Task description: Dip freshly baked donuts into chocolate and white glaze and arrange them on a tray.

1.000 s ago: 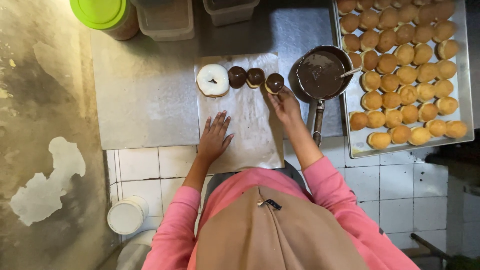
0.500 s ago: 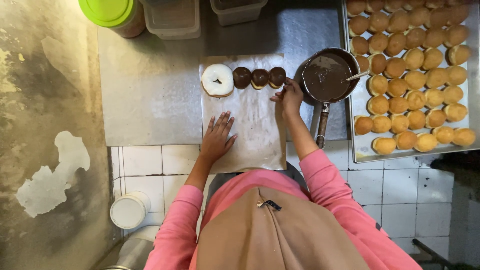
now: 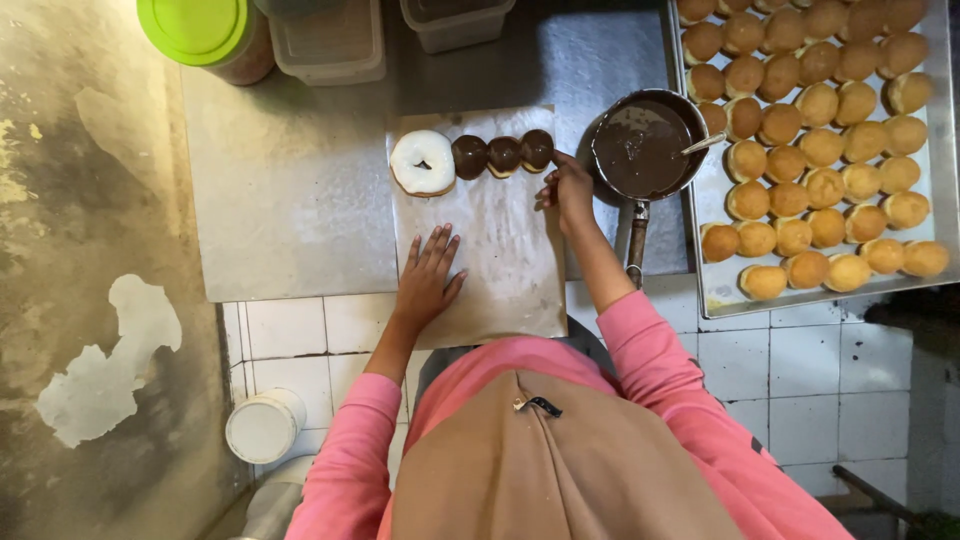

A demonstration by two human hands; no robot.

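- Chocolate-dipped doughnut ball (image 3: 537, 149): sitting at the right end of a short row on the paper sheet (image 3: 500, 260), just beside two more glazed balls (image 3: 486, 157). Looking small, light and soft; the dark coating is glistening, so probably wet and sticky. Best taken low on the bare sides, never on the glazed top.
- Right hand (image 3: 568, 190): hovering at that ball's right flank, fingertips curling toward it. From here I cannot tell whether the fingers are pinching it or only brushing it.
- Left hand (image 3: 428, 275): lying flat, fingers spread apart, pressing on the paper sheet and gripping nothing.
- White-iced ring doughnut (image 3: 423, 162): lying at the left end of the row, touching the nearest chocolate ball.
- Saucepan of melted chocolate (image 3: 642, 147): standing just right of the paper, handle pointing toward the person, a spoon (image 3: 703, 144) leaning on its rim.
- Metal tray (image 3: 930, 170): holding rows of plain golden dough balls (image 3: 820, 150), starting just beyond the pan.
- Steel worktop (image 3: 290, 200): carrying all of it; a green-lidded jar (image 3: 200, 30) and clear tubs (image 3: 330, 40) standing along the far edge.
- White bucket (image 3: 263, 425): sitting on the floor below the tiled counter front.
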